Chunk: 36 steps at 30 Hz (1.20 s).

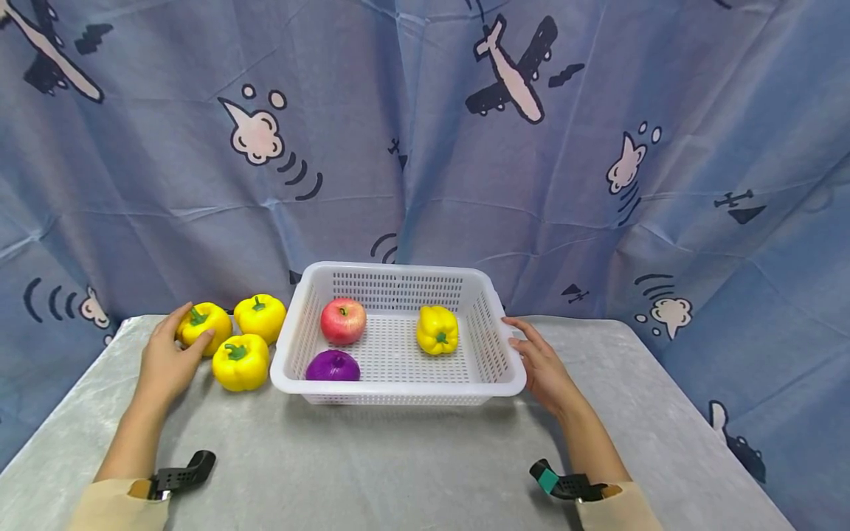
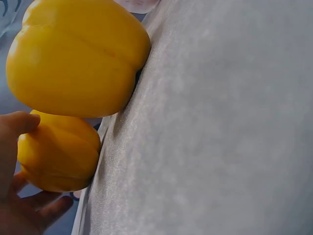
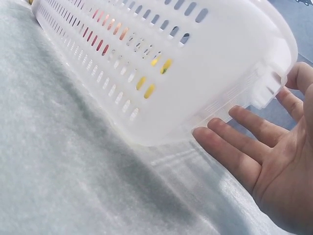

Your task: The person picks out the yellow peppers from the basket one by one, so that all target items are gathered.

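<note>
My left hand (image 1: 170, 360) holds the leftmost yellow bell pepper (image 1: 211, 321), thumb on the near side and fingers around the far side. In the left wrist view, the thumb (image 2: 28, 122) presses on this pepper (image 2: 61, 161). Two more yellow bell peppers, one behind (image 1: 261, 318) and one in front (image 1: 240, 365), sit close to its right. At the right end of the white plastic basket (image 1: 398, 388), my right hand (image 1: 541, 367) touches the rim and end wall with mostly straight fingers (image 3: 244, 125). Inside the basket are a red apple (image 1: 343, 322), a purple onion (image 1: 333, 366) and a yellow bell pepper (image 1: 437, 330).
The basket stands mid-table near the back edge of the grey cloth-covered table (image 1: 372, 472). A blue patterned curtain (image 1: 425, 147) hangs right behind it. Black camera mounts are strapped to the left wrist (image 1: 182, 476) and right wrist (image 1: 564, 483).
</note>
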### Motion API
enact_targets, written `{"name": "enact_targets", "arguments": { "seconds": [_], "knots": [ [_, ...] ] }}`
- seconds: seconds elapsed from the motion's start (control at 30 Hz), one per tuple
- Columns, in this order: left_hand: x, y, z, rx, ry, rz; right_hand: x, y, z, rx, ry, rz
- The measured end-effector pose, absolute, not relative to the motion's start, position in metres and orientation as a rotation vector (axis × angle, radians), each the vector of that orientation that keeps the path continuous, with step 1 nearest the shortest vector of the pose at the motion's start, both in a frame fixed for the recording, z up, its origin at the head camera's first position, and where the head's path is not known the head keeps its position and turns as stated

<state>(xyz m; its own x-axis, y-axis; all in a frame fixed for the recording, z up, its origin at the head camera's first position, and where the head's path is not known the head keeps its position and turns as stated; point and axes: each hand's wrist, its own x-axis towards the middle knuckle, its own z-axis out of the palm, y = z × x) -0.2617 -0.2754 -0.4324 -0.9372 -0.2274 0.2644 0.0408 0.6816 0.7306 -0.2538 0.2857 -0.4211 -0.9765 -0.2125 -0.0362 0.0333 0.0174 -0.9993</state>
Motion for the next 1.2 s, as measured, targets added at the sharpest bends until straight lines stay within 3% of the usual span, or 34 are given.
{"name": "enact_targets", "arguments": {
  "seconds": [0.83,1.2],
  "knots": [
    [-0.259,-0.267,-0.427,0.217,-2.589,-1.095,-0.253,0.288,-0.423,-0.186,2.118,-2.070],
    [-0.248,-0.242,-0.376,0.317,-2.384,-1.247,-0.253,0.285,-0.423,-0.194,2.128,-2.080]
  ]
}}
